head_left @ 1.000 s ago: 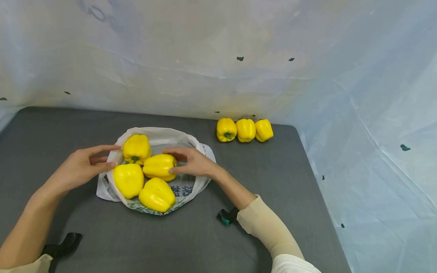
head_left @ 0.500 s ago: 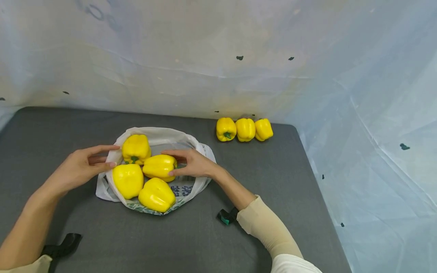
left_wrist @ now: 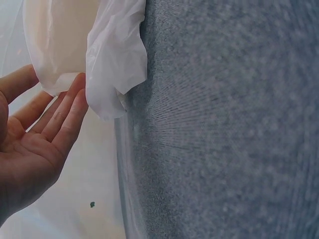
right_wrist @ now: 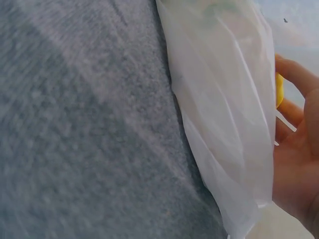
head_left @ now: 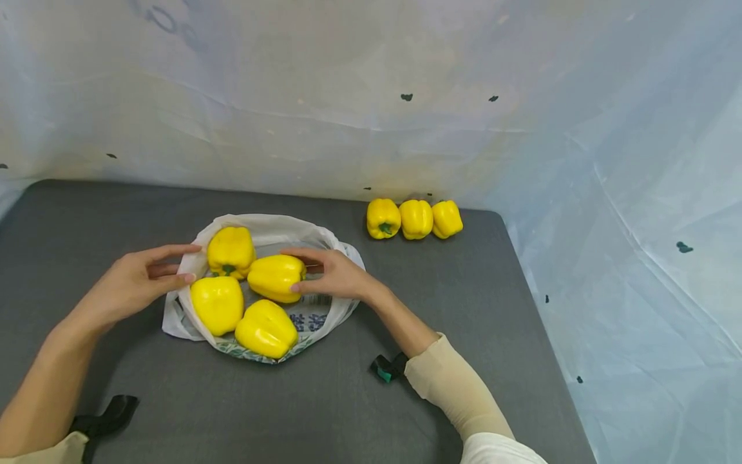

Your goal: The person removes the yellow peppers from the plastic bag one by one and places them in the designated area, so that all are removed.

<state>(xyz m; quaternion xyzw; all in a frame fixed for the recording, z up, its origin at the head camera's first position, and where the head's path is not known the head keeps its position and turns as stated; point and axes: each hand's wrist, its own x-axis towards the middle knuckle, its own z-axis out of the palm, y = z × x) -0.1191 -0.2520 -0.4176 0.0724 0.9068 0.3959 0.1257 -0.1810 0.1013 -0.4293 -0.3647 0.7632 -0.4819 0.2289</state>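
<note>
A white plastic bag lies with its mouth spread wide, several yellow bell peppers inside. My right hand reaches over the bag's right rim and grips one bell pepper by its right end, between thumb and fingers. That pepper appears slightly raised among the others. At the left side, my left hand touches the bag's rim with thumb and fingertips, its fingers nearly straight; the left wrist view shows those fingertips against the white plastic. In the right wrist view, the bag's side hides most of the held pepper.
Three more yellow bell peppers stand in a row at the back right of the dark grey table. Pale plastic sheeting hangs behind the table and along its right side. Black devices are strapped at both forearms.
My right hand has shifted the gripped bell pepper slightly up and to the right, opening a gap to the pepper below it. The left hand stays at the bag's rim.
</note>
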